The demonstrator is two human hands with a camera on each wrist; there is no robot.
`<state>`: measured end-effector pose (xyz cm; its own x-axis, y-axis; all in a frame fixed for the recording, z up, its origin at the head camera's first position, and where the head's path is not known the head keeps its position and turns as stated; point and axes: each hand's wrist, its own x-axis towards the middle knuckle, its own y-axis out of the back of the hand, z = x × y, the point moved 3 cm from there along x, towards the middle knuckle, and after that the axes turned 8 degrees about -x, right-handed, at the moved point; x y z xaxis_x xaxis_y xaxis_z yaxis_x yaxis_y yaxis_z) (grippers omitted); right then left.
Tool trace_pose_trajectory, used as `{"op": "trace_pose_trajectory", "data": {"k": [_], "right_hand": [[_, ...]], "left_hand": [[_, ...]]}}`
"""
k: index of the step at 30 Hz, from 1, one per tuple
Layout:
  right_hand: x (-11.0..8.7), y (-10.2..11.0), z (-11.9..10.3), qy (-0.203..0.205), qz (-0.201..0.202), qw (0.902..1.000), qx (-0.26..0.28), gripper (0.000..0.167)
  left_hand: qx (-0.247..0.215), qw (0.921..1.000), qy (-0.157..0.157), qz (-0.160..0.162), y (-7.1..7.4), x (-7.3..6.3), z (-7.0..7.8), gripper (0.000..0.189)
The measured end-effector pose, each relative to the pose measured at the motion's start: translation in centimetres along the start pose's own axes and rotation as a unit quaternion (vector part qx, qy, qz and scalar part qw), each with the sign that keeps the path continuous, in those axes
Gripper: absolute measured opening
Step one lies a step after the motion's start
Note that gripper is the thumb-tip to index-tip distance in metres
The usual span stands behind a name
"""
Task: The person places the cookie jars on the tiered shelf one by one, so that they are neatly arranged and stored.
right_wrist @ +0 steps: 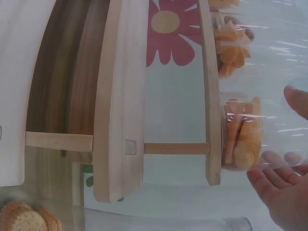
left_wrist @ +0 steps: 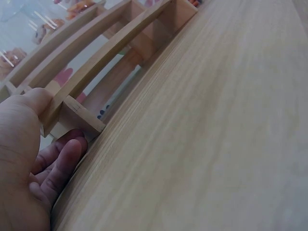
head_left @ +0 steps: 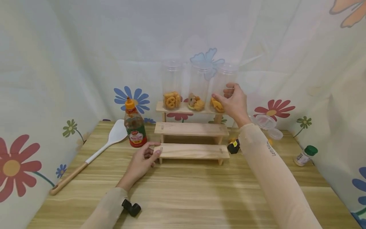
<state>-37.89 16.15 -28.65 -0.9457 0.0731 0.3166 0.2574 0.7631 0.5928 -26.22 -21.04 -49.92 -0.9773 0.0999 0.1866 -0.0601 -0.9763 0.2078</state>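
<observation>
A three-step wooden rack [head_left: 191, 128] stands on the table. My left hand [head_left: 143, 159] holds the left end of its lowest step, thumb on the board and fingers bent beside the leg [left_wrist: 79, 115]. On the top step stand three tall clear jars with lids: one with ring-shaped snacks [head_left: 171, 100], one with mixed snacks [head_left: 196, 102], and the right one with orange-brown snacks [head_left: 216, 105]. My right hand [head_left: 235, 101] curves around the right jar, thumb in front and fingers at its side. In the right wrist view, fingertips [right_wrist: 262, 180] lie right at that jar's lower wall.
Left of the rack are a sauce bottle [head_left: 135, 127] with an orange cap and a white spatula [head_left: 117, 132] with a wooden handle. Behind my right forearm lie clear lids [head_left: 266, 121] and round biscuits [right_wrist: 21, 219]. A green-capped shaker [head_left: 305, 156] stands far right. Flowered cloth [head_left: 137, 41] surrounds the table.
</observation>
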Motion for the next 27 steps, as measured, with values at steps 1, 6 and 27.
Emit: {"op": "trace_pose_trajectory", "data": {"k": [1,6,27], "right_hand": [[0.0,0.0,0.0,-0.002,-0.002,1.0,-0.001,0.082],[0.4,0.2,-0.3,0.002,-0.009,0.9998,-0.015,0.084],[0.0,1.2,-1.6,-0.037,-0.088,0.989,-0.113,0.109]], "left_hand": [[0.0,1.0,0.001,0.0,0.0,0.0,0.0,0.035],[0.001,1.0,-0.003,0.0,0.0,0.3,0.0,0.034],[0.004,1.0,0.0,-0.003,0.0,0.2,-0.1,0.036]]}}
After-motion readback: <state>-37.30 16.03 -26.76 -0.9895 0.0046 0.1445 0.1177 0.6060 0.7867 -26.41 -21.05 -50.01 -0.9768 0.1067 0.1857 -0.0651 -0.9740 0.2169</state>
